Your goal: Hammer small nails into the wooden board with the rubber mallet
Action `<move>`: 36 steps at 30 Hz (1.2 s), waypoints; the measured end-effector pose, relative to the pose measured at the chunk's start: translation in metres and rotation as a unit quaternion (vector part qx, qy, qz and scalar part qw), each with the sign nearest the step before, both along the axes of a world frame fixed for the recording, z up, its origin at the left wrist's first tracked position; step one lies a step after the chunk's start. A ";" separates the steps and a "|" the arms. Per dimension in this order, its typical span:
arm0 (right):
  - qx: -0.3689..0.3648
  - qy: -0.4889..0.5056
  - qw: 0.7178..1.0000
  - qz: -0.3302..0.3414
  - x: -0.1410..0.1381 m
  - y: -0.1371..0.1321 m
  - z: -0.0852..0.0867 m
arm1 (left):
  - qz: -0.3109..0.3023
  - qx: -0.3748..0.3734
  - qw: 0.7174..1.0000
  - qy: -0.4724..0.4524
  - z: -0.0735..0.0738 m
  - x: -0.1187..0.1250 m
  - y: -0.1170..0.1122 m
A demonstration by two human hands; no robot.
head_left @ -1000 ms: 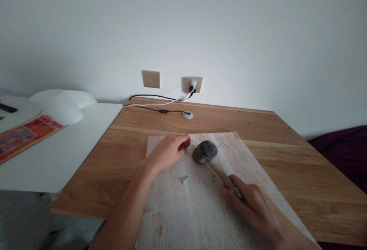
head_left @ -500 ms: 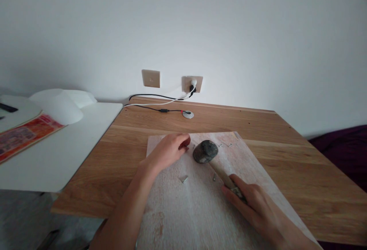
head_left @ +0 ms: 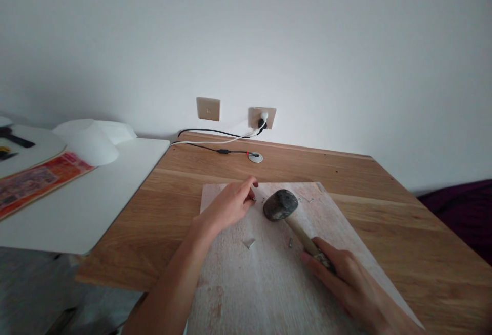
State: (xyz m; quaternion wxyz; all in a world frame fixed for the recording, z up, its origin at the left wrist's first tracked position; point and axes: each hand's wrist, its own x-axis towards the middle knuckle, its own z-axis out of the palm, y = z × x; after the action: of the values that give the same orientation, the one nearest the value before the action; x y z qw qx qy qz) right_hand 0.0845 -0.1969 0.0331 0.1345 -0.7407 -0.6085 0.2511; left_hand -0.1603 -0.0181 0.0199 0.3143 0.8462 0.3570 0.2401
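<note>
My right hand (head_left: 344,268) is closed around the wooden handle of a mallet (head_left: 280,205) with a dark, blocky head. The head hangs over the far part of a whitish wooden board (head_left: 246,284). Left of it, my left hand (head_left: 232,202) rests near the board's far edge, its thumb and fingers at a small metal screw (head_left: 254,199). The index finger is raised above the thumb. Another screw (head_left: 263,200) stands close to the fingertips. Loose screws (head_left: 249,243) lie nearer me, one screw (head_left: 290,243) is beside the handle, and another (head_left: 310,200) is right of the head.
The board lies on a brown wooden table (head_left: 369,212). Cables (head_left: 223,151) run along its back to a wall socket (head_left: 265,118). At left, a white table (head_left: 119,186) bears a rolled white sheet (head_left: 88,143), an orange-red printed strip (head_left: 42,176) and dark tools (head_left: 17,138).
My left index finger has lifted away from the thumb, so the screw shows more. The mallet stays nearly in place over the board. The whole view has shifted slightly.
</note>
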 end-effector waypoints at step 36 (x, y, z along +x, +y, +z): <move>-0.036 0.022 0.999 0.021 -0.031 0.034 0.040 | -0.002 0.016 1.000 0.006 -0.010 0.000 0.003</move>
State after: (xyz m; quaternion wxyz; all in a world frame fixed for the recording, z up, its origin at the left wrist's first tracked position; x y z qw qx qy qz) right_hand 0.0532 -0.1628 0.0733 0.1164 -0.7264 -0.6112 0.2919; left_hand -0.1600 -0.0149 0.0102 0.2990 0.8531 0.3537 0.2403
